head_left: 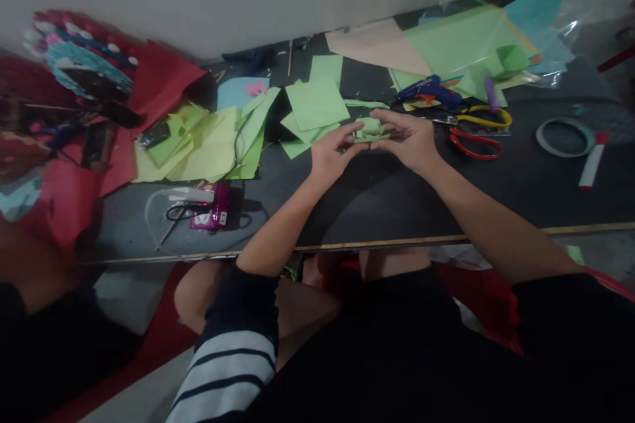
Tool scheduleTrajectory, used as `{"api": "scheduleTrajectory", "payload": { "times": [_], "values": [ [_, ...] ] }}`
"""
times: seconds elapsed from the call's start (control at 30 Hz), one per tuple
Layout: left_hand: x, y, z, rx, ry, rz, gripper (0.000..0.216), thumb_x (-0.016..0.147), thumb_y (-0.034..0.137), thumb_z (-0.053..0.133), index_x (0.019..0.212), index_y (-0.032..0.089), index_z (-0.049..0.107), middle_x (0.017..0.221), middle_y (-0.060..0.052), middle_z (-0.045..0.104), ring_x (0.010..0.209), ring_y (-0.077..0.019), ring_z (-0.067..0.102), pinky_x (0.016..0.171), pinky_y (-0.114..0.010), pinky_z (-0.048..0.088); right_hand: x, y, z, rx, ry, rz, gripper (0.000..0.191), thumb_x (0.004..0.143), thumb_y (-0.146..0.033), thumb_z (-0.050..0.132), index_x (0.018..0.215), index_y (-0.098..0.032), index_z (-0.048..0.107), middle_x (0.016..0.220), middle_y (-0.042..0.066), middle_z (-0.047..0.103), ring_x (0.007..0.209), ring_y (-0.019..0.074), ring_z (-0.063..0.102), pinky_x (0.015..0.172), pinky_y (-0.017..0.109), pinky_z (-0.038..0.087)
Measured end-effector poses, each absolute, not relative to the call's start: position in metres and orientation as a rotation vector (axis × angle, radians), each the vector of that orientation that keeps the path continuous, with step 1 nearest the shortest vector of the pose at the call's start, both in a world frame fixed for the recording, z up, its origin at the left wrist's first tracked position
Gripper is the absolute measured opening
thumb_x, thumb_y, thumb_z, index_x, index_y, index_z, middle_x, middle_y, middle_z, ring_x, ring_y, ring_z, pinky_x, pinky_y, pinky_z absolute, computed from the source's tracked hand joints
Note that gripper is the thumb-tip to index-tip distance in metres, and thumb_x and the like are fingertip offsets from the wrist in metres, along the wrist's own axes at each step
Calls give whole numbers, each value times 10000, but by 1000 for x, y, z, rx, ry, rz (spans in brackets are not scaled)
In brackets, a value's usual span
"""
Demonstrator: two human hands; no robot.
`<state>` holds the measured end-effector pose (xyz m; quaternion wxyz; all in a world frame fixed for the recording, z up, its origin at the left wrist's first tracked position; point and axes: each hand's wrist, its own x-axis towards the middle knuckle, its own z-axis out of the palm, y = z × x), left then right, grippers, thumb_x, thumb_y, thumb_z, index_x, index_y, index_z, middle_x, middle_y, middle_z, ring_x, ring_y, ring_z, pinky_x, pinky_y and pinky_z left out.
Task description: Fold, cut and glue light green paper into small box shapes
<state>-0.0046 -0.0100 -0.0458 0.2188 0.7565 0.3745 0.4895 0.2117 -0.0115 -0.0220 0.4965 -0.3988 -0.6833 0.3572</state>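
Note:
Both my hands meet over the dark table (377, 205) and pinch a small folded piece of light green paper (370, 128). My left hand (331, 155) grips its left side with curled fingers. My right hand (411, 139) holds the right side, thumb and fingers closed on the paper. Loose green paper squares (315, 104) lie just behind the hands.
Yellow and green sheets (208, 142) lie at the left, red paper (159, 82) beyond them. Yellow scissors (483, 119), red scissors (473, 144), a blue glue gun (429, 89), a tape ring (565, 137) and a red-capped marker (592, 162) sit right. A pink device (211, 210) with cable lies near the front edge.

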Motion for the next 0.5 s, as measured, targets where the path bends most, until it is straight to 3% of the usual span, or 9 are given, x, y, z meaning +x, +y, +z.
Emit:
{"api": "scheduleTrajectory", "payload": {
  "times": [0.23, 0.3, 0.4, 0.5],
  "values": [
    [-15, -5, -42, 2474, 876, 1264, 148, 1014, 254, 703, 1112, 197, 798, 1006, -57, 848, 924, -156, 814, 818, -237, 631, 222, -8, -21, -924, -1876, 776, 756, 631, -502, 999, 1324, -282, 796, 1332, 76, 780, 1040, 310, 791, 843, 439, 720],
    [-19, -3, -41, 2561, 752, 1181, 146, 1029, 248, 673, 1037, 199, 809, 949, -53, 849, 905, -156, 819, 789, -228, 615, 225, -10, -17, -932, -1905, 701, 669, 692, -502, 959, 1304, -281, 804, 1321, 80, 785, 1031, 300, 792, 827, 426, 713],
    [-24, 1, -39, 2552, 665, 969, 160, 972, 361, 770, 930, 216, 824, 887, -43, 847, 861, -174, 824, 782, -245, 614, 229, -11, -13, -955, -1899, 557, 355, 887, -386, 764, 1216, -272, 835, 1197, 79, 825, 957, 262, 803, 781, 396, 689],
    [-28, 2, -35, 2425, 665, 916, 314, 841, 526, 879, 852, 217, 824, 852, -53, 840, 827, -191, 813, 807, -277, 623, 229, -11, -13, -991, -1893, 407, 285, 904, -253, 636, 1083, -251, 858, 1035, 69, 848, 826, 232, 796, 727, 376, 656]
  ]
}}
